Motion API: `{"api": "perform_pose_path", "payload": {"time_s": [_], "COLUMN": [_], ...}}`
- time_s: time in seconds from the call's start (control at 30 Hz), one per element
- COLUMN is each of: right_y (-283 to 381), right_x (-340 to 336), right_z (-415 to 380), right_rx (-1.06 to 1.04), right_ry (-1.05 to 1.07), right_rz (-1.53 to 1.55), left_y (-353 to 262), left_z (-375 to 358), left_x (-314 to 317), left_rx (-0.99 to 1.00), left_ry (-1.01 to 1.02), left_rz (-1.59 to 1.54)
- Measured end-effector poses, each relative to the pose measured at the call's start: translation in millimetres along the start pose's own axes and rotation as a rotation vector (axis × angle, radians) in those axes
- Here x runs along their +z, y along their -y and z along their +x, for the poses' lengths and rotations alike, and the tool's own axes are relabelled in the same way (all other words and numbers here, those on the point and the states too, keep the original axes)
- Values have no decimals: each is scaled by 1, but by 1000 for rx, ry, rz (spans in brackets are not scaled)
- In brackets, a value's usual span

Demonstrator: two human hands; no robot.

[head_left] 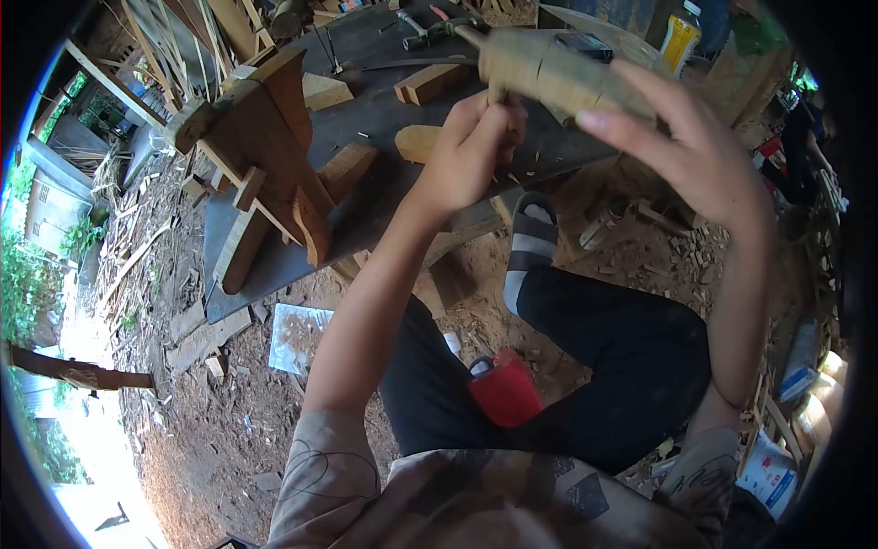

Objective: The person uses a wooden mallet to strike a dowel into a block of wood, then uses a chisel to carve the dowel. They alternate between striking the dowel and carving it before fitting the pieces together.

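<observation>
My left hand [477,151] is closed in a fist around a thin stem under a pale wooden block [558,73]. The block is blurred by motion, and dark lines cross its side. At the block's right end my right hand [690,151] has its thumb and forefinger stretched apart, both overlapping the wood in this view. Its other fingers are mostly hidden. Below the left fist, a flat light wooden piece [417,144] lies on the dark tabletop [380,197]. A hammer [444,30] lies behind the block.
A wooden frame-like assembly [265,137] stands at the table's left. Wood offcuts [430,80] lie farther back, and a yellow bottle [681,38] stands at the back right. A red object [506,389] sits between my legs. Wood chips [219,439] cover the ground.
</observation>
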State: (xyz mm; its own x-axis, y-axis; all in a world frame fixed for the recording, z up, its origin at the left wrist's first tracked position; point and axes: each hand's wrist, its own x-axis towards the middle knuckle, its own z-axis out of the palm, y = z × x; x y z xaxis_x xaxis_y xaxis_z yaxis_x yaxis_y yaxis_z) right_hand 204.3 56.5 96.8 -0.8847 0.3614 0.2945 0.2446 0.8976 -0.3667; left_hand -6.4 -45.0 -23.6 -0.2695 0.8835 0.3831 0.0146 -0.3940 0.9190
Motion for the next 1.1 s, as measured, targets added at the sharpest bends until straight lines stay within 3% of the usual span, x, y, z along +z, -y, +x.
{"api": "perform_pose_path", "payload": {"time_s": [0.07, 0.2, 0.37, 0.4, 0.53, 0.63, 0.83, 0.93, 1.1], "right_y": [-2, -10, -2, -6, -8, -10, -18, -18, -18], "right_x": [0, 2, 2, 7, 2, 7, 11, 12, 13], "right_z": [1, 2, -1, -1, 4, 2, 8, 5, 5], "right_rx": [-4, 47, 60, 16, 85, 41, -74, -52, -84], "right_ry": [13, -72, -23, -84, 22, -2, -55, -23, -60], "right_rz": [-37, 243, -40, 22, 263, -44, 410, 116, 369], "left_y": [1, 3, 1, 1, 0, 2, 2, 1, 1], "left_z": [0, -1, 0, 0, 0, -1, 1, -2, 0], "left_x": [0, -3, 1, 0, -1, 0, -2, 1, -2], "left_rx": [-4, 23, 0, -1, -1, 9, 23, 8, 2], "left_ry": [3, 14, -16, -9, 7, 9, 24, -11, 4], "left_rz": [1, 14, 13, 17, 15, 2, 28, 37, 52]}}
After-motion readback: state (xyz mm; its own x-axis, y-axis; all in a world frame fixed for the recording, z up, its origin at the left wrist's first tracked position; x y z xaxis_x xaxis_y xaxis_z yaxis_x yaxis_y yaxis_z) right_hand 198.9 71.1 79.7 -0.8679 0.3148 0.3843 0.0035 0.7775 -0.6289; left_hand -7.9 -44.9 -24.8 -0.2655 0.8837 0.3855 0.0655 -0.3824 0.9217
